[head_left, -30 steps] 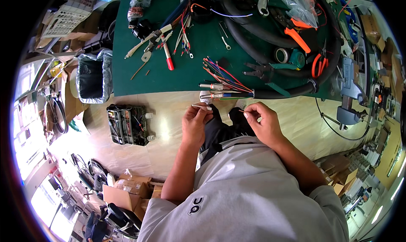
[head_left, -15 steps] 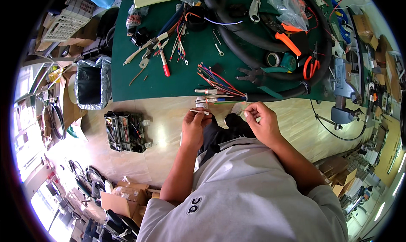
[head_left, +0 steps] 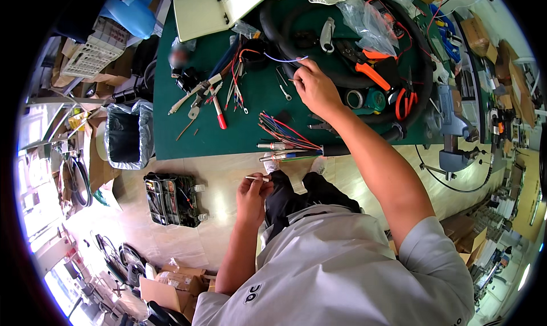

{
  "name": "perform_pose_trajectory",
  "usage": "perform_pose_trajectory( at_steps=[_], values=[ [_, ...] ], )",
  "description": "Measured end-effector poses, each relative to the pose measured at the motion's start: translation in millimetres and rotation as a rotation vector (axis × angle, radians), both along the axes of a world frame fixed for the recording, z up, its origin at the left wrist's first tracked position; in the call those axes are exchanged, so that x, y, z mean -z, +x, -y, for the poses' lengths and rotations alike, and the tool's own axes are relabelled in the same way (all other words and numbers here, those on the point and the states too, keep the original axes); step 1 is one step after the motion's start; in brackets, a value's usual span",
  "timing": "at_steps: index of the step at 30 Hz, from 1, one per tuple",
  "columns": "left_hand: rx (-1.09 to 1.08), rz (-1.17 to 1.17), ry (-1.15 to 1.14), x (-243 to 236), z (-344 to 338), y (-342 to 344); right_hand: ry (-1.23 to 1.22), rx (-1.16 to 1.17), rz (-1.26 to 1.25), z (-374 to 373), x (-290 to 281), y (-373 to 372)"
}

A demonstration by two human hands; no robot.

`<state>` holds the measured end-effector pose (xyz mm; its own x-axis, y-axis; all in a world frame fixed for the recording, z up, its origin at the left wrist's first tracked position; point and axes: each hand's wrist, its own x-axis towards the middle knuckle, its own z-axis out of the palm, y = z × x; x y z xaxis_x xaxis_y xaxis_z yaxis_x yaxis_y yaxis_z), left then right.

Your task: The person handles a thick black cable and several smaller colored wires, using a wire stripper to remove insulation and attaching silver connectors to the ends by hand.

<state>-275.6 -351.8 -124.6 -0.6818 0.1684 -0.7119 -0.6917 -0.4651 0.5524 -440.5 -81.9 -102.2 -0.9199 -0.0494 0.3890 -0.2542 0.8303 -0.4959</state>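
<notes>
My left hand [head_left: 250,201] is closed in a pinch on a small pale cylindrical pin [head_left: 256,178], held just off the table's front edge. Over the table, my right hand [head_left: 317,89] has its fingers drawn together beside the end of a purple wire [head_left: 279,59]. Something tiny shows at its fingertips, too small to name. Between the hands, a thick black cable [head_left: 337,150] lies along the front edge. Its stripped end fans out into coloured wires [head_left: 285,128], and two metal pins [head_left: 276,146] point left from it. My right forearm hides part of the cable.
Green-topped table [head_left: 188,141] holds orange-handled pliers [head_left: 373,75], red-handled cutters [head_left: 405,103], a red-handled tool [head_left: 220,114], tape [head_left: 355,100] and an open notebook [head_left: 196,15]. A vise [head_left: 453,121] stands right. On the floor: a lined bin [head_left: 128,163] and a tool case [head_left: 171,199].
My right hand has moved forward from in front of the table to over it, by the purple wire. The left hand keeps its pin. The view has shifted, showing more of the notebook.
</notes>
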Motion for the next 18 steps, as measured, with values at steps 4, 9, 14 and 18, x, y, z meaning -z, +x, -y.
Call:
perform_pose_trajectory(
  at_steps=[4,9,14,18],
  values=[
    [-0.027,0.019,-0.009,-2,6,6,0.0,0.037,0.025,0,2,-11],
    [-0.032,0.015,0.003,2,8,9,0.04,0.128,0.001,3,4,-11],
    [-0.014,-0.009,0.004,-2,0,7,0.116,0.213,-0.048,-13,-5,4],
    [-0.034,-0.036,0.014,-11,0,5,-0.119,0.324,-0.024,-28,-35,34]
  ],
)
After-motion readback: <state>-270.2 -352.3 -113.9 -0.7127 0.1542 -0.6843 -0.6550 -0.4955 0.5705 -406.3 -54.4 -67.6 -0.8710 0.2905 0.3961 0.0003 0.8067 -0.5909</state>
